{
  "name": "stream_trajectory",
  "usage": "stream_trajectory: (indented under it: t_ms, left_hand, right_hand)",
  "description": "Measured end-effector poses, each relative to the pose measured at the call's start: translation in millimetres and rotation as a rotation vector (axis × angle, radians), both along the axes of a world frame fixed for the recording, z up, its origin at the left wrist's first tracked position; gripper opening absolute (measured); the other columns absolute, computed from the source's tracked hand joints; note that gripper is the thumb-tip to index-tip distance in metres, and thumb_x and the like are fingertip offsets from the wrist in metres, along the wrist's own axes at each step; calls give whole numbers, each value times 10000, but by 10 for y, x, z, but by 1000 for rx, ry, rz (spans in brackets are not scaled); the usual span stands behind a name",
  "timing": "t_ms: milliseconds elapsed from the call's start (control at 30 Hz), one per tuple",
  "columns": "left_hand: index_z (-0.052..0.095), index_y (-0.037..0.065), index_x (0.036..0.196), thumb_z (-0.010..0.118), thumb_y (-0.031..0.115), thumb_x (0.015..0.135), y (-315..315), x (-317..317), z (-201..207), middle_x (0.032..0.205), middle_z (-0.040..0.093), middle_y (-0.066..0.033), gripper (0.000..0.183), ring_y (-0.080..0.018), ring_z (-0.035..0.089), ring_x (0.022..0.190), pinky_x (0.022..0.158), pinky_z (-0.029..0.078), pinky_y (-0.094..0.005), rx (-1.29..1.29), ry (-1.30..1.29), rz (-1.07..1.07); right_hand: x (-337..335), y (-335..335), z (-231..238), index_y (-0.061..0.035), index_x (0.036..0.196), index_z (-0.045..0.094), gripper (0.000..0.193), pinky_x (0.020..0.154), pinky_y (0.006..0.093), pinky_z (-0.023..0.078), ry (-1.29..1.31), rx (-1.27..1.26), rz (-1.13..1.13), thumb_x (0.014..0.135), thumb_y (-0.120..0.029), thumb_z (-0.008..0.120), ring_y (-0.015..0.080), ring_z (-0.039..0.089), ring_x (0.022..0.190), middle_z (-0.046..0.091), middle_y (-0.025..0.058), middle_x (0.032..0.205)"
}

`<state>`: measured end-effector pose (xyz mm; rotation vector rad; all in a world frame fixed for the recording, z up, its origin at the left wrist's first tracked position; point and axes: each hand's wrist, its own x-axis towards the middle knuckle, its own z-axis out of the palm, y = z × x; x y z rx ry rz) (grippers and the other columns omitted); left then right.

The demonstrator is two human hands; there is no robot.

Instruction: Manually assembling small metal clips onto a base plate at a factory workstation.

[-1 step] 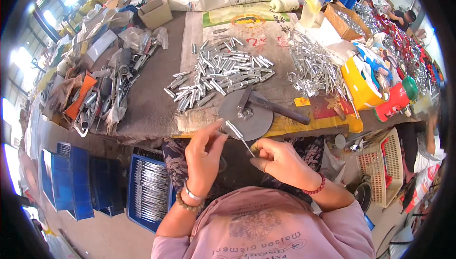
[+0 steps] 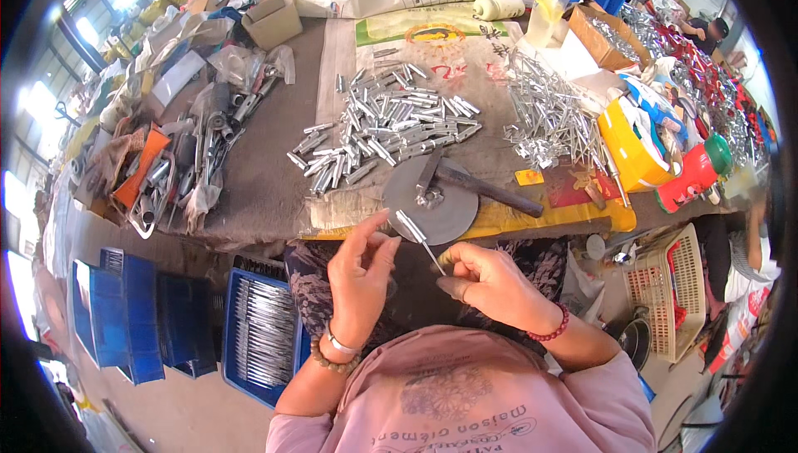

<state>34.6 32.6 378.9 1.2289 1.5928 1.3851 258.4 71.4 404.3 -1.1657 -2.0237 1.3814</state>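
Observation:
My right hand [image 2: 499,288] pinches the thin end of a slim metal rod [image 2: 410,226] between thumb and fingers. The rod slants up and left, with a thicker silver sleeve at its far end. My left hand [image 2: 359,280] is beside that sleeve, fingers bent and apart, nothing visible in them. Just beyond lies a round grey disc [image 2: 453,219] at the table's front edge, with a hammer [image 2: 490,190] resting across it. Behind the disc spreads a heap of short silver metal tubes [image 2: 399,120]. A tangle of thin metal rods [image 2: 544,112] lies right of it.
Below the table at left, a blue tray [image 2: 230,376] holds rows of metal rods beside blue bins [image 2: 104,303]. Right on the table are a yellow box [image 2: 628,150], a red jar with a green lid [image 2: 690,174] and a drink cup [image 2: 544,17]. A cream basket [image 2: 648,312] stands below.
My left hand has shifted very slightly to the right. The rod stays in my right hand, nearly unmoved.

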Motion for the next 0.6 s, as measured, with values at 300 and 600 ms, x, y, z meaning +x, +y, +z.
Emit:
stream_trajectory:
  t_ms: [300, 600]
  left_hand:
    - [422, 53, 1607, 697, 64, 1056, -161, 77, -33, 1033, 759, -61, 616, -73, 663, 786, 642, 562, -212, -96, -559, -76]
    - [489, 69, 1431, 750, 52, 1000, -579, -644, -260, 935, 693, -10, 504, -52, 561, 719, 611, 438, -208, 55, -523, 206]
  right_hand:
    - [-183, -182, -99, -16, 1221, 666, 235, 634, 273, 469, 174, -431, 25, 1010, -82, 745, 63, 575, 711, 657, -14, 811]
    - [-227, -265, -295, -23, 1543, 536, 512, 827, 233, 547, 252, -467, 120, 1064, -56, 714, 80, 663, 920, 715, 50, 1078]
